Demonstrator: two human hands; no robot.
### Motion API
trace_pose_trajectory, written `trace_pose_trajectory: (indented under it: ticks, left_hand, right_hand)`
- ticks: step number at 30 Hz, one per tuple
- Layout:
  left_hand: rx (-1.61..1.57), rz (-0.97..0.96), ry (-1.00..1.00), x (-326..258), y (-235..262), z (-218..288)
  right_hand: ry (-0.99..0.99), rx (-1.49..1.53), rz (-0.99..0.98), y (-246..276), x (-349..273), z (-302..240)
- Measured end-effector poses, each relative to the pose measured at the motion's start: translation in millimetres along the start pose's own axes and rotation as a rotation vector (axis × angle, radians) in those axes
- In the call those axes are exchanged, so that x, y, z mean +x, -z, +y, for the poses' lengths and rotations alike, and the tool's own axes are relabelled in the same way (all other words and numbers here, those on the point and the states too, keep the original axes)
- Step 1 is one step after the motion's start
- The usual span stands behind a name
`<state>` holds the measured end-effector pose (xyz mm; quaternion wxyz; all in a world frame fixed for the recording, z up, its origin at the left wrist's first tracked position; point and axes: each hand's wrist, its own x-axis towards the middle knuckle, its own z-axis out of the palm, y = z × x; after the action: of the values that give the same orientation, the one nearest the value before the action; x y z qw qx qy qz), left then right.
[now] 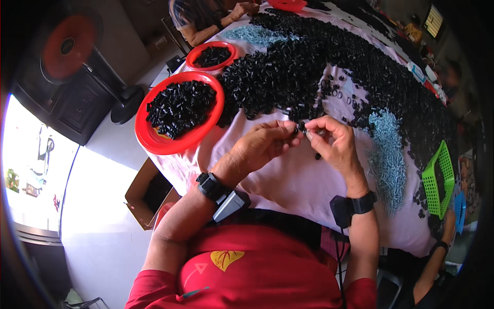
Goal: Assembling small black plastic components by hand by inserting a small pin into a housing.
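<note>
Over the near part of the cloth-covered table, my two hands meet at the fingertips. My left hand (257, 146) is closed, pinching a small black plastic part between thumb and fingers. Facing it, my right hand (337, 146) also pinches at a small black part (301, 125), thumb and forefinger together. Whether the two hands hold one piece or two touching pieces I cannot tell. Just beyond my fingers spreads a large heap of similar black parts (288, 72). To the right of my right hand lies a pile of small shiny bluish-silver pieces (387, 159), perhaps screws.
At the left, a large red bowl (154, 142) and a smaller red bowl (232, 53) hold black parts. A green basket (431, 193) sits at the right edge. Another person's arms (206, 33) rest at the far side; another arm (429, 270) reaches in lower right. A fan (67, 46) stands left.
</note>
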<state>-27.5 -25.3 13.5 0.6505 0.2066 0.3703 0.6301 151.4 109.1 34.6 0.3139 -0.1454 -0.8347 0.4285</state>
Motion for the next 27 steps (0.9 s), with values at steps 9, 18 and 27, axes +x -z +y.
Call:
trace_pose_trajectory:
  ticks: [9, 18, 27]
  left_hand:
    - [-0.065, 0.022, -0.017, -2.9, 6.5, -13.1]
    - [-0.077, 0.04, -0.036, -4.9, 2.8, -19.0]
    - [-0.278, -0.091, -0.018, -10.1, 18.2, -12.0]
  right_hand:
    - [0.103, -0.084, -0.016, -7.4, 2.1, -12.6]
    - [0.339, -0.255, 0.06, -14.7, 2.4, -16.7]
    - [0.207, -0.286, 0.138, -7.3, 6.8, -17.3]
